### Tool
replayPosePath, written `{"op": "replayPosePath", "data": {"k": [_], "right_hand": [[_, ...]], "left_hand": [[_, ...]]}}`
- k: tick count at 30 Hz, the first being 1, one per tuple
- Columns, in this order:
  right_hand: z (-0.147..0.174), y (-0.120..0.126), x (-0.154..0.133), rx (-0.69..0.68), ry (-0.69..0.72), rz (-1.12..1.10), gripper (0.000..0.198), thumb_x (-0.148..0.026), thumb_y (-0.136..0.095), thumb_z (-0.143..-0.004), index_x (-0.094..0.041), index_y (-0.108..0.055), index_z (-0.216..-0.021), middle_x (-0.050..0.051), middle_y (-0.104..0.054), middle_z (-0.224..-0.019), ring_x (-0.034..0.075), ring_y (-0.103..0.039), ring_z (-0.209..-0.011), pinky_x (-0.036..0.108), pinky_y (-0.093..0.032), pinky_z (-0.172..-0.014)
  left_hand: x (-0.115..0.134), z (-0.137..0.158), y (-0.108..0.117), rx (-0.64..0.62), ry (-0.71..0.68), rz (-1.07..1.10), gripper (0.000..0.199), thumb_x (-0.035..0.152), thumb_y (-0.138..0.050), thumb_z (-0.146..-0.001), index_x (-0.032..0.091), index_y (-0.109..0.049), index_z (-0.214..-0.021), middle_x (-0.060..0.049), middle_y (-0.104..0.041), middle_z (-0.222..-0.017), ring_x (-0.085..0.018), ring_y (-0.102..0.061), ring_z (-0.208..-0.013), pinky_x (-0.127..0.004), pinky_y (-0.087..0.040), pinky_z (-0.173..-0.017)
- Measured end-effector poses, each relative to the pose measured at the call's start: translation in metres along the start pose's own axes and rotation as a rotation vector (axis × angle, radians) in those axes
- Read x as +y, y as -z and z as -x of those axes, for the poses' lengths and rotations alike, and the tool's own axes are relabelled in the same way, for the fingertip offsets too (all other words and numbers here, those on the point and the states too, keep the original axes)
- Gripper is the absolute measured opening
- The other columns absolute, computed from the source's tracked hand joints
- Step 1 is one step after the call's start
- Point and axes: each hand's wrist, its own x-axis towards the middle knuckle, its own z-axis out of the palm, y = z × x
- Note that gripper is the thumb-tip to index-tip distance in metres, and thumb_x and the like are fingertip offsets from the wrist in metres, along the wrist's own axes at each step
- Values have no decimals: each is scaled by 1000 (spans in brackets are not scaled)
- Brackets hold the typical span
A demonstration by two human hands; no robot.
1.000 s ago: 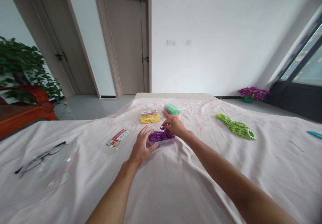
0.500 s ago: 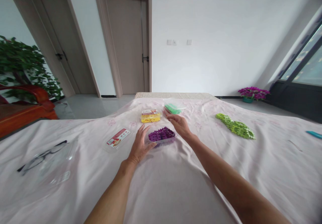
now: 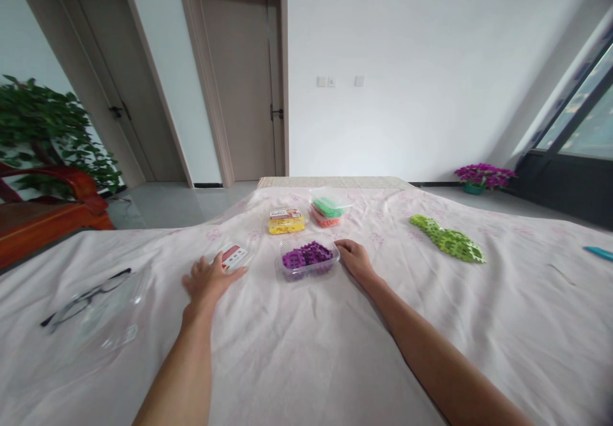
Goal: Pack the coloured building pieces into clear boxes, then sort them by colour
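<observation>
A clear plastic box (image 3: 306, 271) holds purple lattice-like plastic pieces (image 3: 313, 253) in the middle of the cloth. My right hand (image 3: 355, 258) is at its right end, fingers curled together and pinching its rim. To the left lies a clear plastic lid (image 3: 234, 257) with a red and white label. Over its near left part my left hand (image 3: 208, 279) is spread, thumb and fingers apart; whether it touches the lid is hard to tell. Behind the purple pieces sit a box of yellow pieces (image 3: 286, 225) with a labelled lid and a clear box with green pieces (image 3: 328, 207) above orange ones.
Light green lattice pieces (image 3: 447, 241) lie in a row on the right. Glasses (image 3: 86, 297) and clear plastic packaging (image 3: 112, 320) are at the left. A blue object (image 3: 598, 253) lies at the right edge. The pink cloth (image 3: 306, 362) has folds.
My left hand has moved left from the purple pieces' box to the lid. My right hand has drawn back from the green and orange box to the right end of the purple pieces' box.
</observation>
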Motion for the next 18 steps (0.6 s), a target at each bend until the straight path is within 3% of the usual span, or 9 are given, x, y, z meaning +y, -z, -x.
{"op": "replayPosePath", "data": {"k": [4,8,10,13,15,18], "right_hand": [[2,1,-2,9,25,5,31,-27,-50,-78,-20,-74,-96,5,-74,-95,22,-66,-92,34,-49,-86],[5,1,-5,5,33,-73,31,-29,-50,-79,-19,-73,-98,6,-73,-96,21,-65,-90,34,-48,-86],[6,1,-9,10,11,-122,32,-33,-52,-80,-17,-71,-101,7,-73,-96,21,-65,-89,34,-49,-84],[9,3,-16,-2,-27,-208,39,-41,-52,-83,-16,-68,-107,8,-71,-99,21,-63,-86,33,-49,-79],[12,5,-22,-48,-31,-274,43,-47,-51,-85,-17,-66,-112,7,-69,-106,21,-62,-89,31,-49,-76],[16,8,-28,-108,-30,-329,48,-54,-47,-87,-19,-65,-115,7,-66,-106,18,-61,-83,28,-48,-69]], "left_hand": [[0,0,9,12,0,1,95,82,-50,-58,28,-46,-136,-19,-52,-128,-42,-48,-118,-52,-34,-96],[14,4,17,-2,-4,187,91,79,-52,-62,30,-43,-138,-17,-56,-124,-40,-53,-113,-49,-40,-91],[29,9,22,-14,-108,317,87,74,-56,-65,30,-42,-138,-14,-56,-124,-36,-55,-111,-44,-43,-90],[59,25,32,61,-389,429,82,64,-63,-66,29,-44,-137,-9,-54,-129,-30,-52,-117,-39,-41,-97],[80,36,38,104,-594,427,83,61,-67,-64,28,-45,-137,-8,-51,-134,-29,-47,-123,-39,-36,-104],[108,49,41,70,-748,333,91,59,-75,-55,29,-47,-137,-9,-51,-133,-32,-45,-123,-41,-32,-105]]}}
